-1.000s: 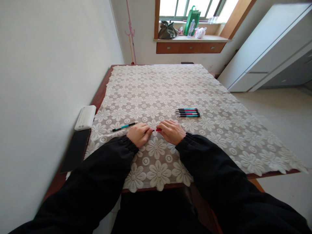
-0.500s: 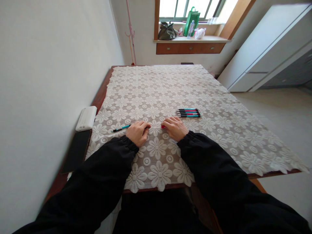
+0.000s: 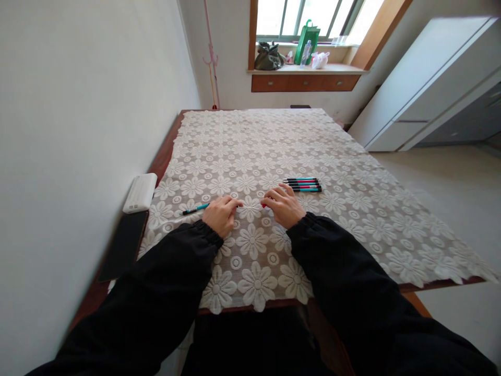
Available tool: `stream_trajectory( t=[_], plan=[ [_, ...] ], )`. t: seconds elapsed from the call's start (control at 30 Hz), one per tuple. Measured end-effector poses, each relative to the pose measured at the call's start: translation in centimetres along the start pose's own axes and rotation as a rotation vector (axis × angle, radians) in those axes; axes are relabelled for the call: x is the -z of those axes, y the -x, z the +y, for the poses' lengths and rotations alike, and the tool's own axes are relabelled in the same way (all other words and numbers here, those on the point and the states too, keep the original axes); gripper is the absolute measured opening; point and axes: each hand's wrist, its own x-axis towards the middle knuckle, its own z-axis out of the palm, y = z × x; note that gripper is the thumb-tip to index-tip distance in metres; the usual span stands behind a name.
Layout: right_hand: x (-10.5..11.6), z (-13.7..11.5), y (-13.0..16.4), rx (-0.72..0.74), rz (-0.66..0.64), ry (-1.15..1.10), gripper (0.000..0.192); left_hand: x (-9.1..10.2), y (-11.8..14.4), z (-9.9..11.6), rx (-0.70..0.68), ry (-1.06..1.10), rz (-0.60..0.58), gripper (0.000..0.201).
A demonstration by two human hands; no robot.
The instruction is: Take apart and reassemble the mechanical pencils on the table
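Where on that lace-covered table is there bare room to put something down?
The whole far half of the lace tablecloth lies bare, up to the window wall. So does the right side beyond the row of pens. It is crowded near the front: left hand and right hand work close together there, with a teal pen, white box and black slab to the left.

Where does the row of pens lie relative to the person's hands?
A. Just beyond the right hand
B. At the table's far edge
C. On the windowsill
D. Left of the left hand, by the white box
A: the row of pens lies on the lace cloth just beyond the right hand.
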Motion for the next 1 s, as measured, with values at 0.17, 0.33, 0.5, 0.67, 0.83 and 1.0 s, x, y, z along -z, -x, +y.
stream_trajectory(
  t=[0.17, 0.33, 0.5, 0.67, 0.83, 1.0],
  plan=[
    [0.1, 0.0, 0.0, 0.012, 0.017, 0.000, 0.037, 0.0, 0.0, 0.0, 0.018, 0.003, -0.008, 0.026],
    [0.2, 0.3, 0.0, 0.002, 0.023, -0.018, 0.029, 0.2, -0.1, 0.2, 0.052, 0.026, -0.017, 0.028],
    [0.3, 0.7, 0.1, -0.017, 0.025, -0.020, 0.024, 0.1, 0.0, 0.1, 0.068, 0.046, -0.006, 0.029],
    [0.1, 1.1, 0.2, -0.136, -0.009, 0.020, 0.020, 0.0, 0.0, -0.1, 0.033, 0.083, -0.012, 0.031],
    [-0.2, 1.0, 0.2, -0.146, 0.025, -0.040, 0.021, 0.0, 0.0, -0.2, -0.032, 0.083, -0.042, 0.031],
    [0.1, -0.2, -0.1, 0.002, 0.106, -0.177, 0.012, 0.0, 0.1, -0.1, -0.053, 0.123, -0.046, 0.030]
  ],
)
